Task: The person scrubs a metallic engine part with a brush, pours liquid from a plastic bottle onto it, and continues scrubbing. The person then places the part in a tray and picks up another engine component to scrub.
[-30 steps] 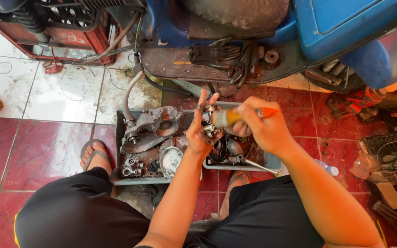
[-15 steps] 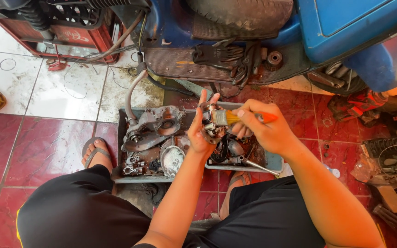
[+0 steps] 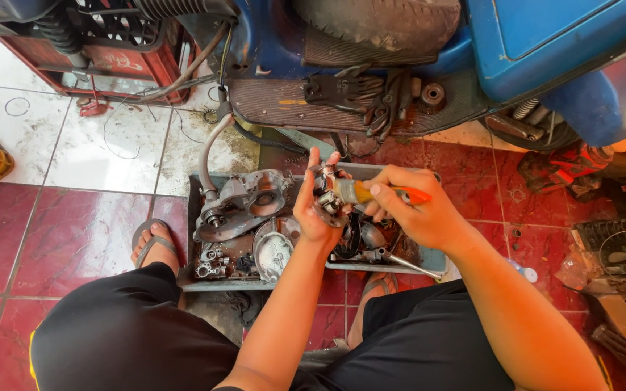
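The left hand (image 3: 313, 210) is raised over a shallow tray (image 3: 429, 259) on the floor, fingers spread upward and palm cupped around a small dark metal part (image 3: 325, 197). The part sits against the palm and the base of the fingers, so the hand is clamped on it loosely, with the fingertips apart. The right hand (image 3: 414, 210) is closed on a brush (image 3: 360, 192) with an orange handle that sticks out to the right past the knuckles; its pale bristle end touches the part in the left hand. The two hands meet just above the middle of the tray.

In the tray, left of the hands, lies a grey engine casing (image 3: 244, 203) with a round opening, and a curved hose (image 3: 211, 156) rises from its left end. Below it rest a round cover (image 3: 273, 253) and a cluster of small fittings (image 3: 210, 264). Under the right hand lies a long tool (image 3: 403, 262), perhaps a ratchet, though it is half hidden and hard to tell.

A sandalled foot (image 3: 155, 242) stands just beside the tray on the red floor tiles (image 3: 59, 232). Beyond the tray is a blue scooter (image 3: 545, 43), with black gloves (image 3: 345, 90) lying on its footboard. A red crate (image 3: 110, 61) stands at upper left on the white tiles.
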